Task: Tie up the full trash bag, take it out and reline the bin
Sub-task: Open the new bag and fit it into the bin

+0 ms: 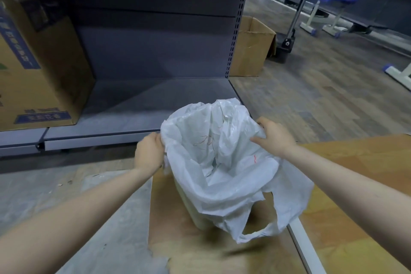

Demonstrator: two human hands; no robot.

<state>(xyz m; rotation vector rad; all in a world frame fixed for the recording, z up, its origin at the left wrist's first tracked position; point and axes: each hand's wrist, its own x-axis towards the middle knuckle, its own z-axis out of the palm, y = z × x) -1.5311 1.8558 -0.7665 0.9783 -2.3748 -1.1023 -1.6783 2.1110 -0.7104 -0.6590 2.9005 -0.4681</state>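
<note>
As the thin, limp, slippery bag (224, 162) is pinched at its rim by the left hand (148, 153) and right hand (274, 135), it is best gripped there, over the bin (191, 207).

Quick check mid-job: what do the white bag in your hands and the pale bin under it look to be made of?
White carrier bag: thin, semi-translucent plastic film with a slight sheen, judging by its crinkles, limp folds and loop handle. Pale cream bin: probably smooth, matte rigid plastic, but only a strip of wall shows. Left hand and right hand both grip the bag's rim.
</note>
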